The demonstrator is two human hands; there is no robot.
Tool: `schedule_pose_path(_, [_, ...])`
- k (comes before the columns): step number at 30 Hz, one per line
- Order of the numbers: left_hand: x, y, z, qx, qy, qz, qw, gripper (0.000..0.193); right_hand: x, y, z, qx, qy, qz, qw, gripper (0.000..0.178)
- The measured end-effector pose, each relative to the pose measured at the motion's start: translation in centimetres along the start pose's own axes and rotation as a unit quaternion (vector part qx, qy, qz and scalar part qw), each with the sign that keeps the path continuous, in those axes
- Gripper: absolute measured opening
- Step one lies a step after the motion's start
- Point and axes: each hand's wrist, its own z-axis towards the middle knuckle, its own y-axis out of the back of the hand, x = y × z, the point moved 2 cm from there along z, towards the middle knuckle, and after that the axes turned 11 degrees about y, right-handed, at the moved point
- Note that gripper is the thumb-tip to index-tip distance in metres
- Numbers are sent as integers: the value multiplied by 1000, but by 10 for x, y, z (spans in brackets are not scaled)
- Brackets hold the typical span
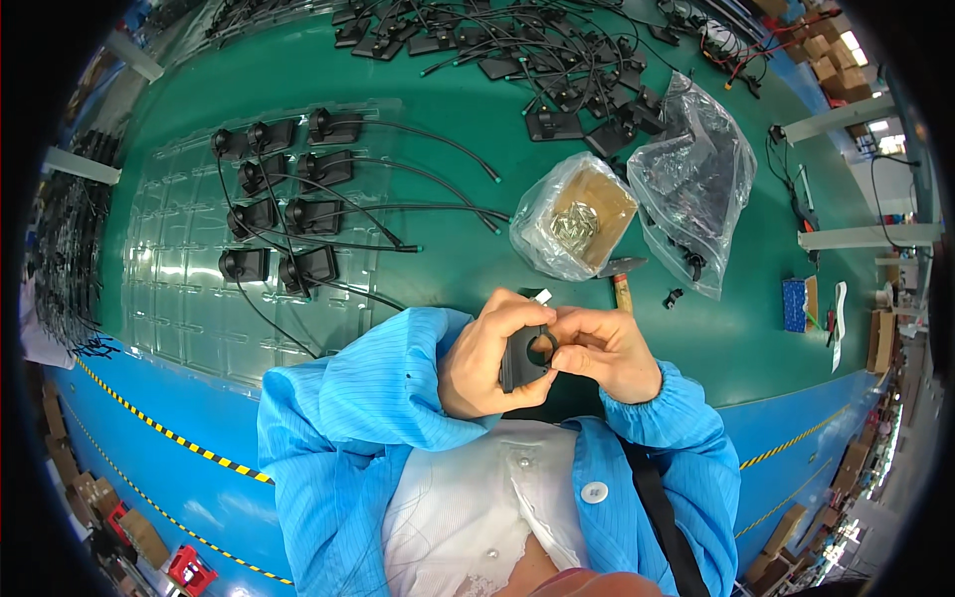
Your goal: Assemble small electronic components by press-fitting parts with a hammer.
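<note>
In both hands (471, 363) (614, 350), in the pinch of fingers (575, 362), a black part (518, 364) with round ring (554, 343)

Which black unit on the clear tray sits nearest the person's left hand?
The right-hand black unit in the clear tray's bottom row. Its row neighbour lies farther left, away from the left hand; the other units sit higher in the picture.

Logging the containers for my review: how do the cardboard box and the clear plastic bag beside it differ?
The cardboard box is squared and open-topped; the plastic bag lies long and crumpled. The box holds shiny metal pieces; the bag holds dark parts. Both rest on the green table and show clear plastic.
</note>
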Motion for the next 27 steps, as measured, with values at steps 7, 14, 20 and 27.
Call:
schedule_pose_path(7, [-8, 3, 8, -14, -124, 120, 985, 47, -2, -2, 1, 5, 52, 44, 998, 19])
schedule_pose_path(14, [-8, 3, 8, -22, -173, 164, 971, 42, 3, -3, 5, 14, 66, 30, 997, 18])
schedule_pose_path(20, [-2, 6, 10, -30, -151, 132, 979, 44, 5, -3, 10, 7, 35, 17, 999, 19])
schedule_pose_path(27, [3, 8, 11, -30, -117, 110, 987, 48, 5, -2, 13, 9, 29, 4, 1000, 23])
